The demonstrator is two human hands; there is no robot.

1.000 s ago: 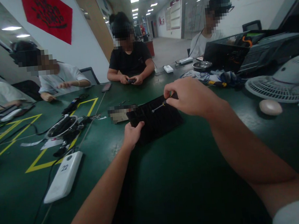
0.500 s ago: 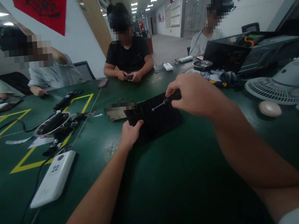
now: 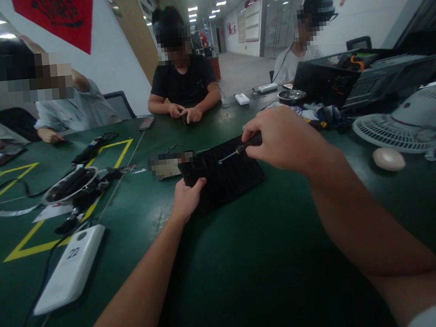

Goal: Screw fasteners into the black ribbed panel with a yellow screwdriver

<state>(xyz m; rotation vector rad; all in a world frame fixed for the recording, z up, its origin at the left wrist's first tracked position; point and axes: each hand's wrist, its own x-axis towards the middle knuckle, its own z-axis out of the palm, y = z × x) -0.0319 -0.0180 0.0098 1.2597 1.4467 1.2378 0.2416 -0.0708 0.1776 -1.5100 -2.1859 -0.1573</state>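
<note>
My right hand (image 3: 277,138) is closed around the dark handle of a screwdriver (image 3: 230,157). Its thin metal shaft points left, over a flat black panel with ribs or compartments (image 3: 230,177); I cannot tell whether the tip touches it. At the panel's left end, my left hand (image 3: 188,197) grips the edge with the thumb on top and the fingers mostly hidden. Just beyond that end lies a pale, partly blurred object (image 3: 167,167) on the green table (image 3: 249,262).
A white device marked 22 (image 3: 72,268) lies at left, near a metal bowl (image 3: 71,185) with dark items and cables. To the right are a white fan (image 3: 390,130), a pale rounded object (image 3: 388,159) and an open computer case (image 3: 325,80). Several people sit around the table.
The view has shifted slightly, so the scene sits a little further left. Both hands keep their holds, and the screwdriver stays over the panel.
</note>
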